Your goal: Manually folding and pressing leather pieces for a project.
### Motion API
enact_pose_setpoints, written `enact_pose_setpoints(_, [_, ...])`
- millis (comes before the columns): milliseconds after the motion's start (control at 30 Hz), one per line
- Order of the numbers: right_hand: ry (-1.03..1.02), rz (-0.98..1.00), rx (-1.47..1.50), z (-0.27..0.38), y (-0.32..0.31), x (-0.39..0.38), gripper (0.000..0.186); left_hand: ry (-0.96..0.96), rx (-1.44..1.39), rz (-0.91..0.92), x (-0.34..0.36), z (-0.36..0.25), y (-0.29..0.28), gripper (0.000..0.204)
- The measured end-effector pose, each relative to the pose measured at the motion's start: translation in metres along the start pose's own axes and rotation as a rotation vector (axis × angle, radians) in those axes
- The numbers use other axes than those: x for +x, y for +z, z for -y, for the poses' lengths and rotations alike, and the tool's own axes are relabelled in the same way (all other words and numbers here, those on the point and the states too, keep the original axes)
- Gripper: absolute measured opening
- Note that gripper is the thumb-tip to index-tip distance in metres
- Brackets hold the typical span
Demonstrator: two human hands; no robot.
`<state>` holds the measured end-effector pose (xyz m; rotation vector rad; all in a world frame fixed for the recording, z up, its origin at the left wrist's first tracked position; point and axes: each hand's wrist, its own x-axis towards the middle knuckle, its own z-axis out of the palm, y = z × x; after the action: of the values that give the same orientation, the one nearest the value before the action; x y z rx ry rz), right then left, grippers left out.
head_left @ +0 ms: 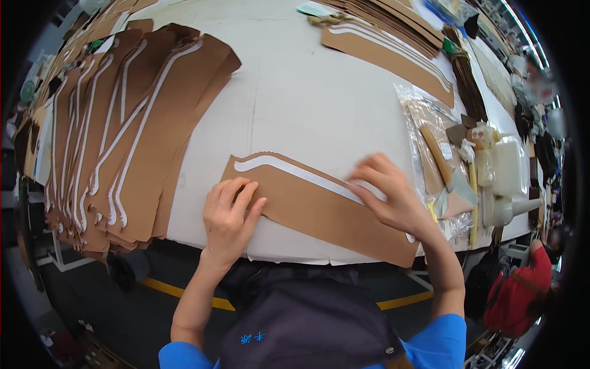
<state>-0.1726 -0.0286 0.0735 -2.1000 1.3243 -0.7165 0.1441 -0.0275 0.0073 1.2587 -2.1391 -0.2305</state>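
By the table's [279, 104] near edge we have one brown panel [319, 215], its one white strip [301, 175] apparently laid, perhaps unfinished, our left hand [228, 212] half-open on it, our right hand [393, 194] loosely curled, hold unclear, then one striped pile [163, 129] at the left edge, one striped stack [356, 46] toward the far right corner, sheets uncountable.

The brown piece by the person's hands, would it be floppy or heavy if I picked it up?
The brown piece is probably light, because its edges look thin. It might sag if lifted by one end, since it's long and thin. It likely won't roll, as it lies flat on the white tabletop.
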Motion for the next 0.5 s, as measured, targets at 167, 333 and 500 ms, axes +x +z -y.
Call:
enact_pose_setpoints(167, [-0.158, 0.014, -0.258, 0.001, 0.104, 0.105, 0.025, -0.051, 0.070, -0.070, -0.003, 0.007, 0.004, 0.041])
enact_pose_setpoints(333, [-0.001, 0.169, -0.334, 0.014, 0.119, 0.122, 0.030, -0.064, 0.057, -0.071, -0.010, 0.015, 0.002, 0.043])
enact_pose_setpoints(500, [-0.054, 0.228, 0.012, 0.000, 0.111, 0.136, 0.014, -0.073, 0.030, -0.084, -0.004, 0.016, 0.003, 0.043])
